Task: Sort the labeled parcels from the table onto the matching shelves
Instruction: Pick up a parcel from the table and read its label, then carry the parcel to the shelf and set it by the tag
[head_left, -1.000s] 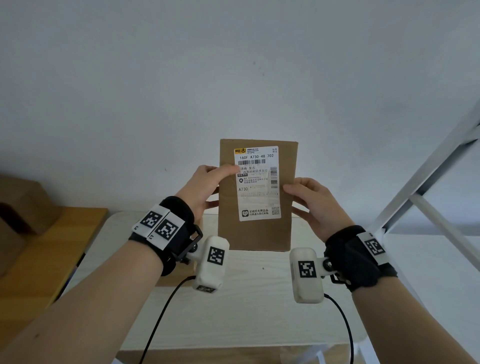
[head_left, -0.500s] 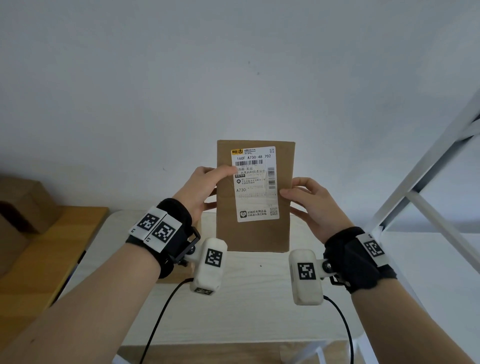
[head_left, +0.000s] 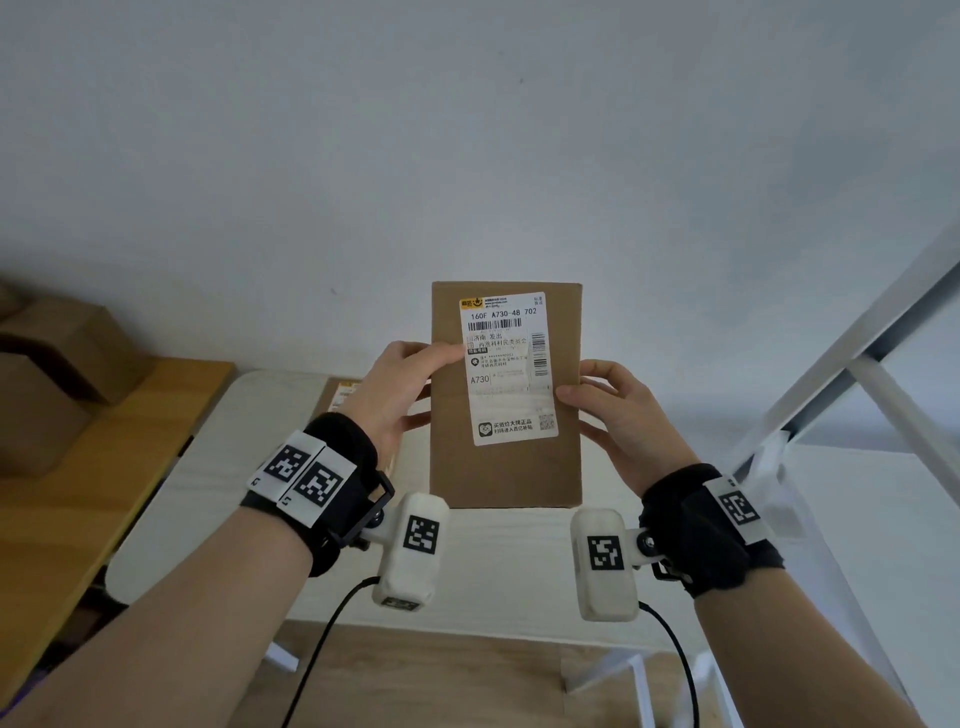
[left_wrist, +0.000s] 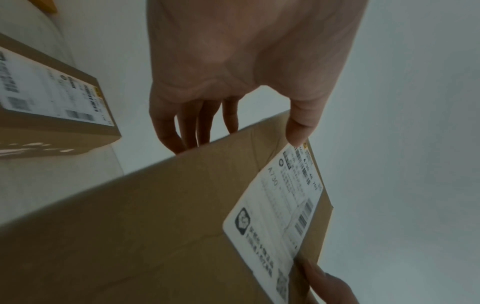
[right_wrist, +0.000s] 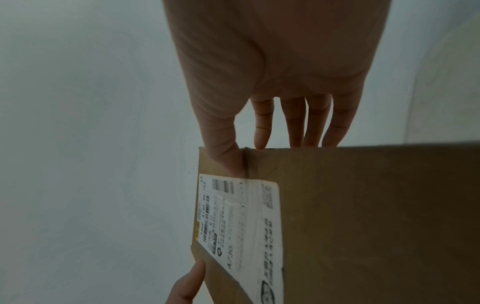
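A brown cardboard parcel (head_left: 504, 467) is held upright above the table (head_left: 218, 467), its white label (head_left: 511, 369) facing me and reading A730. My left hand (head_left: 402, 387) grips the parcel's left edge, thumb on the front, fingers behind. My right hand (head_left: 613, 410) grips the right edge the same way. In the left wrist view the left thumb (left_wrist: 301, 123) presses the label's corner on the parcel (left_wrist: 155, 226). In the right wrist view the right thumb (right_wrist: 226, 158) lies on the parcel (right_wrist: 363, 216) front above the label.
A second labeled parcel (head_left: 340, 400) lies flat on the table behind my left hand, also seen as a flat box (left_wrist: 52, 102). A white shelf frame (head_left: 857, 364) rises at the right. Cardboard boxes (head_left: 52, 364) sit on a wooden surface at the left.
The parcel and both hands have held almost still, drifting slightly left and down in view. The grip has not changed.
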